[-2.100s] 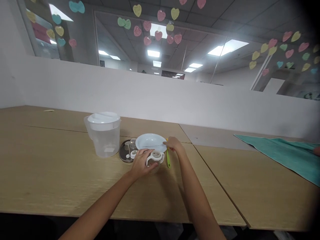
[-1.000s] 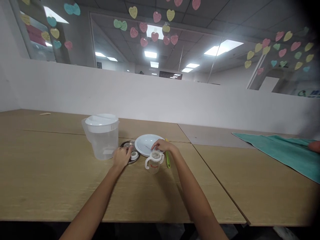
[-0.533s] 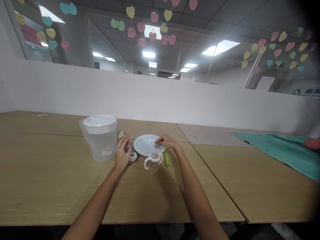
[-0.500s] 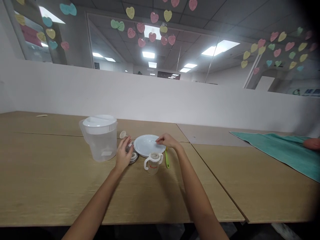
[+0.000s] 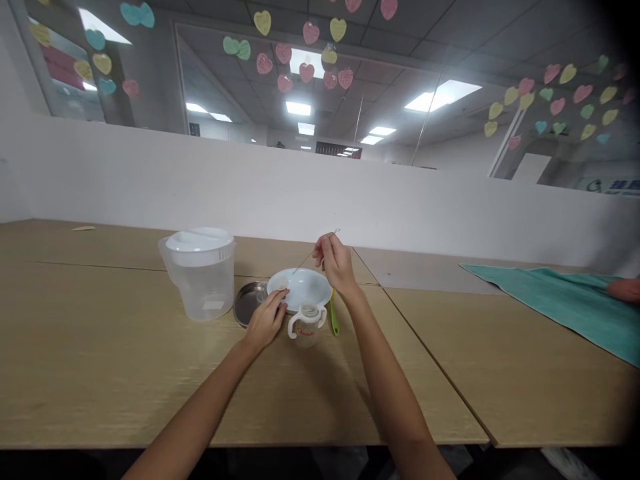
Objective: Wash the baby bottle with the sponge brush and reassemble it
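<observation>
In my right hand (image 5: 336, 263) is a thin wire rod (image 5: 303, 262), pinched between the fingers. A small loop tops the rod, and its lower end slants down over the white plate (image 5: 310, 293). My left hand (image 5: 267, 321) is at the plate's left side, its fingers bent around something pale that is mostly hidden. Just left of that hand lies a round metal tray (image 5: 242, 310) with a small clear piece (image 5: 261, 295) in it. A clear baby bottle (image 5: 306, 331) with two white handles and red print stands upright in front of the plate, without a lid.
On the left stands a clear plastic pitcher (image 5: 207, 287) with a white lid. A green-handled tool (image 5: 335, 319) lies right of the bottle. Farther right, a teal cloth (image 5: 555, 287) is spread, with another person's hand (image 5: 624, 290) at its edge. A white wall rises behind.
My right hand has risen from the plate with the wire rod. My left hand has moved right from the metal tray to the plate; the white pieces there no longer show on the tray.
</observation>
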Demonstrator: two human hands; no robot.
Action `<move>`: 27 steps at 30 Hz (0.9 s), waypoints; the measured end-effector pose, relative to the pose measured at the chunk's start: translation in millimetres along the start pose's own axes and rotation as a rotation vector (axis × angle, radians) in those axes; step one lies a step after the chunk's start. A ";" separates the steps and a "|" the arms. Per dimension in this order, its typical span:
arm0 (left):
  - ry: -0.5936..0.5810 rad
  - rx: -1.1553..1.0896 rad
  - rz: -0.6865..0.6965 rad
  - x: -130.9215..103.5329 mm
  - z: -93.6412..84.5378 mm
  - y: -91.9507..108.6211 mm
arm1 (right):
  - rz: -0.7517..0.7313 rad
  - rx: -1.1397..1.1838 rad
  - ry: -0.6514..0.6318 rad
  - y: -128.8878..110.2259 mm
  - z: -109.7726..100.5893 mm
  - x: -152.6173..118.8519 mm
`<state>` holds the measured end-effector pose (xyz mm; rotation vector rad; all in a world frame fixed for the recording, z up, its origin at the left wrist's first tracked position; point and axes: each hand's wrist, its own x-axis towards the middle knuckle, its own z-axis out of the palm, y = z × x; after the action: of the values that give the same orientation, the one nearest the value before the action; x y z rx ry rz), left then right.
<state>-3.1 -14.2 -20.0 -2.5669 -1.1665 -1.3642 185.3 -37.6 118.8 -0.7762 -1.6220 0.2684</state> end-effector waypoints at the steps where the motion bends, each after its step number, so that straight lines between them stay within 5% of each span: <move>1: -0.013 0.016 0.010 -0.9 0.1 0.6 | -0.036 -0.023 -0.019 -9.2 4.7 -2.2; 5: -0.038 0.053 0.029 -2.5 -1.2 2.1 | -0.179 -0.235 -0.129 -26.7 19.9 -9.6; 11: -0.075 0.071 0.035 -2.4 -0.5 -0.3 | -0.229 -0.525 -0.241 -20.4 31.1 -12.4; 27: -0.064 0.121 0.089 -2.5 0.4 -2.0 | -0.208 -0.621 -0.269 -18.7 35.0 -13.4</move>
<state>-4.9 -14.2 -22.7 -2.5610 -1.0916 -1.1654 146.3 -51.1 111.5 -1.0551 -2.0576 -0.3114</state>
